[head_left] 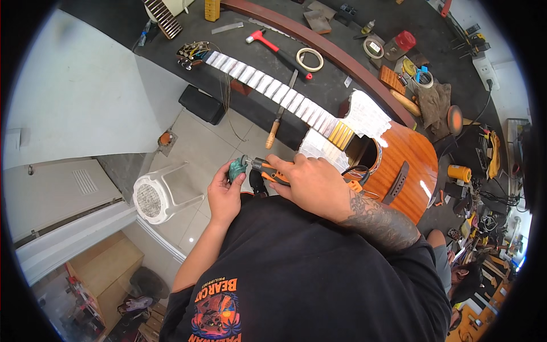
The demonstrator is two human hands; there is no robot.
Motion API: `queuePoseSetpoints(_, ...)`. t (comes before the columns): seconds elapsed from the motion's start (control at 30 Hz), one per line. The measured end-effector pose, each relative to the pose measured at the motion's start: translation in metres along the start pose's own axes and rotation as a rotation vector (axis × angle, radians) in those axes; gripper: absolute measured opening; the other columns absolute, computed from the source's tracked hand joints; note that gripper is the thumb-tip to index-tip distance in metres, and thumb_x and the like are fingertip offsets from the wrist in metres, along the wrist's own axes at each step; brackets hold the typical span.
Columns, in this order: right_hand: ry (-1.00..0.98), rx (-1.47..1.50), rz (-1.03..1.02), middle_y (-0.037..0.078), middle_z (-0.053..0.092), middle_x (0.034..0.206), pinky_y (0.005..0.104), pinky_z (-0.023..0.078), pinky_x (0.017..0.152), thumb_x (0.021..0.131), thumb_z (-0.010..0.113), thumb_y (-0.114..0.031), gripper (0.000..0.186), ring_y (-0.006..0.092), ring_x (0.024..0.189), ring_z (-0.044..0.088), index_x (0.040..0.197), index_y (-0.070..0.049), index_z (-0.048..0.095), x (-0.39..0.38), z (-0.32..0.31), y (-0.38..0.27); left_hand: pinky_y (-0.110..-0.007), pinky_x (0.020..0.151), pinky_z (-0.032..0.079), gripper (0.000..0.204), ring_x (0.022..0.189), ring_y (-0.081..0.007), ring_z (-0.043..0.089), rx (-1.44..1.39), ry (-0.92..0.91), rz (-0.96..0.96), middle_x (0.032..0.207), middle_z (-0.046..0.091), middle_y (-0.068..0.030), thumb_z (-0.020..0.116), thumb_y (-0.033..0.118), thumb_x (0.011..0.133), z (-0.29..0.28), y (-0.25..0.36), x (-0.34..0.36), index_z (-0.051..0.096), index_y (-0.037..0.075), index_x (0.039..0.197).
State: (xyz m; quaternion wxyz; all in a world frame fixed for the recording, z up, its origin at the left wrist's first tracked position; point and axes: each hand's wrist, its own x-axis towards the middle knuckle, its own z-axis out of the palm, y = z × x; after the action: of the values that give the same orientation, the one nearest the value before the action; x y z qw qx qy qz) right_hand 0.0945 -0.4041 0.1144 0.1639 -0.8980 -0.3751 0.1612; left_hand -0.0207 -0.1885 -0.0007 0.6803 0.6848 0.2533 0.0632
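My left hand (224,195) pinches a lumpy green block (236,170) in front of my body. My right hand (310,179) is wrapped round an orange and black rotary tool (268,171), whose small round wheel (245,161) is at the green block, apparently touching it. Just beyond lies an acoustic guitar (413,179) with a glossy orange-brown top, its fretboard (262,81) covered in white tape strips and paper sheets (367,111) on its body around the soundhole. A wooden-handled file (272,133) lies beside the neck.
The dark workbench (239,40) holds a red hammer (268,44), tape rolls (309,58) and cluttered tools. A white plastic stool (156,194) stands on the tiled floor at left, near a black case (200,104). Another person (458,273) is at the lower right.
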Motion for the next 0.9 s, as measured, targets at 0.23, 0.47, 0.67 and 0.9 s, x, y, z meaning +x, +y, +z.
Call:
queuePoseSetpoints(0.23,-0.012,-0.033,0.0,0.013,0.071,0.086,0.0438,0.059,0.066,0.101,0.074,-0.044,0.049,0.0331,0.072,0.076,0.14,-0.017,0.064,-0.001,0.001,-0.001,-0.033,0.107,0.055,0.046,0.121,-0.0179,0.068,0.036,-0.033,-0.067,0.131,0.072,-0.0136,0.074,-0.002,0.103,-0.001,0.006,-0.003,0.061,-0.009,0.146)
queuePoseSetpoints(0.47,-0.022,0.006,0.03,0.016,0.072,0.086,0.0453,0.06,0.068,0.102,0.072,-0.045,0.05,0.0356,0.073,0.076,0.144,-0.018,0.063,-0.003,-0.001,0.006,-0.028,0.097,0.056,0.046,0.11,-0.0131,0.071,0.065,-0.004,-0.016,0.125,0.075,-0.0106,0.077,0.002,0.103,-0.002,0.0,-0.001,0.064,-0.005,0.146)
queuePoseSetpoints(0.67,0.186,-0.1,0.193,0.016,0.071,0.087,0.0472,0.06,0.07,0.104,0.07,-0.04,0.045,0.0356,0.074,0.075,0.141,-0.015,0.064,-0.012,-0.004,0.061,-0.031,0.105,0.054,0.046,0.118,-0.0167,0.069,0.061,0.0,-0.018,0.13,0.073,-0.0139,0.077,0.003,0.103,-0.004,0.001,0.0,0.061,-0.008,0.145)
queuePoseSetpoints(0.9,0.17,-0.272,0.297,0.018,0.071,0.09,0.0479,0.06,0.072,0.103,0.072,-0.039,0.051,0.0375,0.076,0.075,0.147,-0.018,0.062,-0.01,-0.011,0.094,-0.029,0.102,0.056,0.045,0.116,-0.0156,0.071,0.05,-0.009,-0.019,0.13,0.074,-0.014,0.078,0.003,0.103,-0.001,-0.005,0.0,0.062,-0.008,0.143)
